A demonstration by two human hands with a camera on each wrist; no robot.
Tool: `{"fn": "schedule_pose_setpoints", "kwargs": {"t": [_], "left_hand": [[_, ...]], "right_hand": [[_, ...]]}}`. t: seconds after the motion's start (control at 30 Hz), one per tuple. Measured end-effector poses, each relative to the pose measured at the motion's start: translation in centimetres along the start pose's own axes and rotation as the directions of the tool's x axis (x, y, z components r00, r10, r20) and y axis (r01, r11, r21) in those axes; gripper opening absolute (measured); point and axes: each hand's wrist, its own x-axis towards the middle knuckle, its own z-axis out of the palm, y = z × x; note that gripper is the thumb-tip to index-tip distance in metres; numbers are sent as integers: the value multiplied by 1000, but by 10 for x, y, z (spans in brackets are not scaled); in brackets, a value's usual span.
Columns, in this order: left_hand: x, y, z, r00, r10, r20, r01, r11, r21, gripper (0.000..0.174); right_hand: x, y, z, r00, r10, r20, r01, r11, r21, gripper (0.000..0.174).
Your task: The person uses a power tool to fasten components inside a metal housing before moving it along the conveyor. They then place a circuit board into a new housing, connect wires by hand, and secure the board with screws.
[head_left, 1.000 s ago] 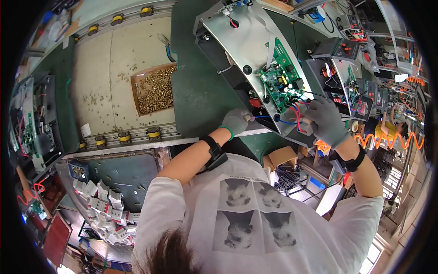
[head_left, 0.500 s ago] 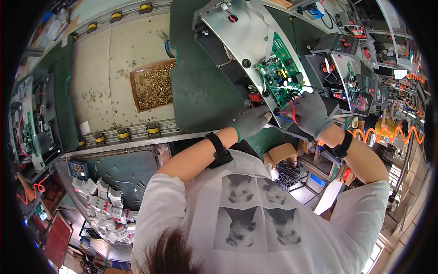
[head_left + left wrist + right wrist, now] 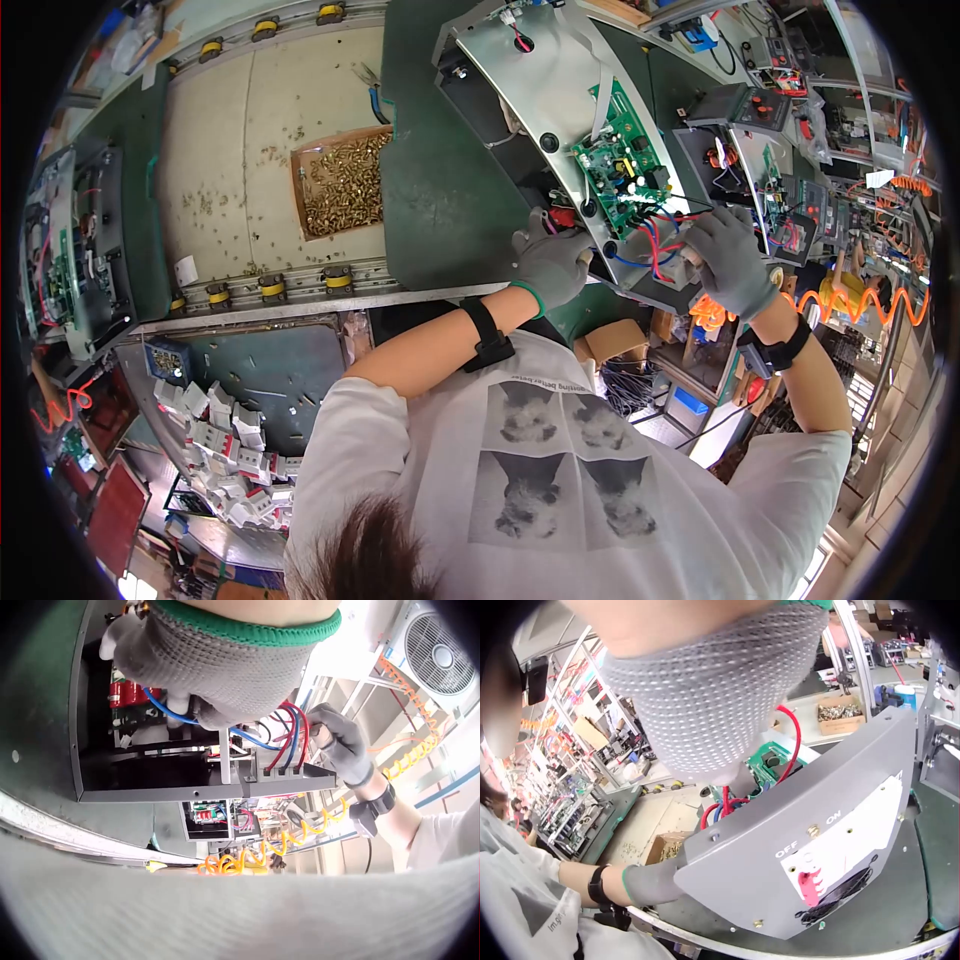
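Observation:
My gloved left hand [image 3: 552, 268] reaches into the open side of a dark metal housing [image 3: 81, 742], beside red cylindrical parts [image 3: 129, 694]. Its fingers hold a blue wire [image 3: 253, 739] that runs across to terminals at the housing's end. At that end my gloved right hand [image 3: 730, 262] pinches a red wire [image 3: 797, 742] in curled fingers, near a bundle of red and blue wires [image 3: 300, 739]. A green circuit board [image 3: 625, 165] is mounted on the housing's silver plate [image 3: 530, 85]. The end panel [image 3: 810, 840] bears ON and OFF markings.
Left of the housing, a shallow box of brass screws [image 3: 345, 190] sits on a pale board, with blue-handled pliers [image 3: 376, 102] behind it. Another housing [image 3: 745, 165] stands to the right. White-and-grey switch-like blocks [image 3: 235, 445] are piled lower left. An orange coiled hose [image 3: 850, 308] hangs at right.
My left hand first drew the blue wire's end out toward the bench edge, then moved up into the housing's side. My right hand went in toward the wires and back out slightly.

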Motion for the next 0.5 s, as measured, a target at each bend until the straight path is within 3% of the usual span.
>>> {"fn": "schedule_pose_setpoints", "kwargs": {"t": [0.07, 0.1, 0.17, 0.2, 0.27, 0.3, 0.33, 0.37, 0.4, 0.43, 0.47, 0.5], "left_hand": [[1, 6, -17, 973, -77, 219, 65, 996, 62, 27], [0, 6, -15, 972, -73, 223, 61, 996, 61, 27], [-1, 2, -9, 878, -176, 445, 180, 983, 34, 32], [-3, 0, -9, 877, -176, 447, 179, 983, 36, 32], [-8, -5, -10, 979, 111, 170, -152, 956, 251, 34], [-6, -6, -12, 979, 109, 170, -150, 957, 249, 34], [0, -8, -14, 956, 294, 14, -291, 936, 198, 33], [4, -9, -16, 878, 455, -150, -431, 886, 171, 33], [5, -15, -6, 877, 456, -150, -432, 886, 170, 33], [5, -22, 8, 955, 295, -16, -290, 928, -233, 32], [7, -28, 21, 968, 180, 175, -50, 821, -569, 32], [11, -26, 21, 969, 181, 166, -56, 823, -566, 32]], "right_hand": [[4, -4, 10, 1000, -29, -3, 29, 999, 28, 22], [6, -5, 17, 998, -57, -8, 57, 997, 56, 20], [9, -5, 29, 998, -66, 23, 65, 996, 53, 20], [11, -4, 35, 996, -80, 51, 77, 996, 49, 20], [11, -3, 43, 994, -106, 10, 105, 994, 37, 20], [11, -4, 45, 995, -81, 58, 81, 997, 4, 18], [11, -6, 48, 993, -53, 103, 57, 998, -30, 17], [13, -8, 52, 993, -54, 103, 57, 998, -31, 17], [17, -12, 56, 983, -44, 176, 49, 998, -27, 17], [19, -14, 57, 968, -33, 248, 40, 999, -25, 18], [20, -15, 55, 969, -35, 246, 43, 999, -28, 18], [23, -15, 54, 956, -43, 289, 45, 999, 1, 20]]}}
